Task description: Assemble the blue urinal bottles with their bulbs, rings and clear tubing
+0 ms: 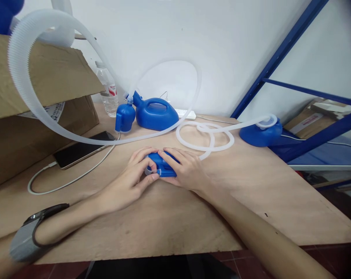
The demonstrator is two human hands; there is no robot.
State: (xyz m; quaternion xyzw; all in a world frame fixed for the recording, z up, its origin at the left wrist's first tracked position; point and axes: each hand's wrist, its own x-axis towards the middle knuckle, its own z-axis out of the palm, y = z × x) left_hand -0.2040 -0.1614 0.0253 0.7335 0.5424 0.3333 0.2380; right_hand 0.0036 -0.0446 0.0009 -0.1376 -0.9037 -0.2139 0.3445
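Note:
In the middle of the table, a blue plastic bottle with a handle (167,171) lies between my two hands. My right hand (190,168) is wrapped over its right side, fingers across the top. My left hand (139,170) is closed at its left end, thumb and forefinger bent round a small translucent cap or strap (148,171). The fingers hide much of the bottle. Behind my right hand runs a coiled translucent hose (205,149); whether it joins the held bottle is hidden. Further back stand a blue bottle with a handle (156,116) and a smaller blue bottle (125,118).
On the left are a cardboard box (42,73), a phone (84,150) with a white cable (73,182), and a water bottle (108,93). A large corrugated hose (20,66) loops across the left. Another blue bottle (259,133) sits at right, beside a blue shelf frame (280,58). A power strip (187,114) lies behind.

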